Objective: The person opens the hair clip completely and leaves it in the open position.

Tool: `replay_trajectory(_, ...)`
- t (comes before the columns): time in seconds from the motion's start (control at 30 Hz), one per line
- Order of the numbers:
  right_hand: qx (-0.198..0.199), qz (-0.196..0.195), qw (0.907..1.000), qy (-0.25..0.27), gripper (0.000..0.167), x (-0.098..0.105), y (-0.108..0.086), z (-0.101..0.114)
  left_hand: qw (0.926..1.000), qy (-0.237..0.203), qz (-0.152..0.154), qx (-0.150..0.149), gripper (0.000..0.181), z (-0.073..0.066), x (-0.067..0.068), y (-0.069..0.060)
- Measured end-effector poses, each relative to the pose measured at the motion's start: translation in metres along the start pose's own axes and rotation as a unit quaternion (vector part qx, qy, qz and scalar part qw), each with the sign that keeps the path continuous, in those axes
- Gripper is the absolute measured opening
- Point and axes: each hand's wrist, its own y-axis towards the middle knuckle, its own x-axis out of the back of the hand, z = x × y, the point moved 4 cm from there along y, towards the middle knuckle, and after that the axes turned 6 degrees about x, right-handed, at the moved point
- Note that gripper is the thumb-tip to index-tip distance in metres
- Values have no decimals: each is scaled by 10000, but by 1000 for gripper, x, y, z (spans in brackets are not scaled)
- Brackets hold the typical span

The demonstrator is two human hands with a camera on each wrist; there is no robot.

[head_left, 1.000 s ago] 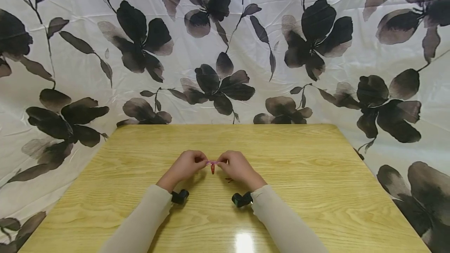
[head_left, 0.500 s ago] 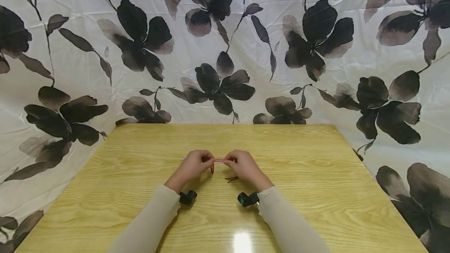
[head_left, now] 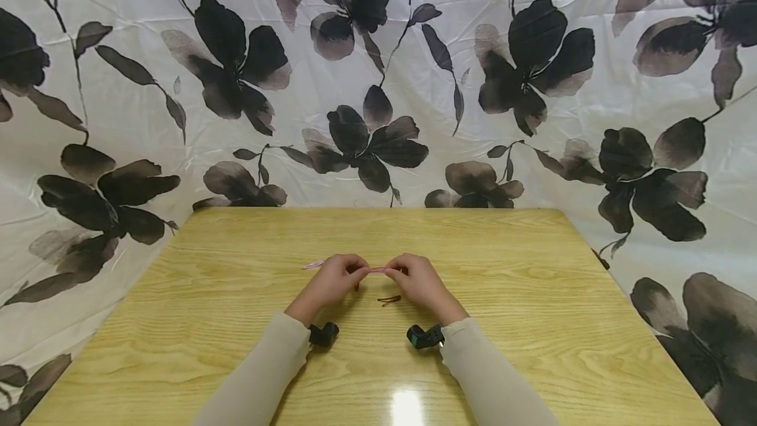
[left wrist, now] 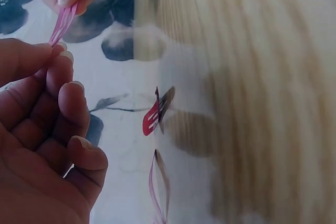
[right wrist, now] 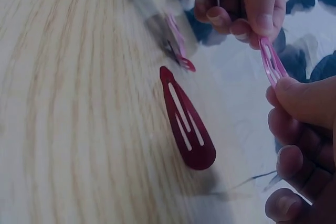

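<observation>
A pink snap hair clip is stretched between my two hands above the table. My left hand pinches one end of it between thumb and forefinger, and my right hand pinches the other. Closer up, the pink clip shows its slotted frame in the right wrist view. Below the right hand lies a dark red snap clip. A red clip is on the table by the left hand, mostly covered in the head view. Beyond the left wrist lies a second pink clip.
All of this is on a wood-grain table. A white cloth with dark flowers hangs behind and beside it. Each wrist carries a small black camera.
Both hands have shifted to the right with the pink clip between them. The second pink clip has come into view from behind the left hand, while the red clip there is now mostly covered.
</observation>
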Motion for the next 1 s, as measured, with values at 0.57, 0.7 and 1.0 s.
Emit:
replay_trajectory(0.57, -59, -23, 9997, 218, 14, 1, -10, -11, 9998, -22, -15, 211, 19, -3, -9, 1)
replay_trajectory(0.7, -77, 29, 9996, 270, 13, 1, -11, -12, 9998, -10, 8, 203, 20, -2, -10, 2)
replay_trajectory(1.0, -49, 110, 9995, 284, 15, 2, -14, -13, 9994, -97, 141, 285, 18, 0, -11, 1)
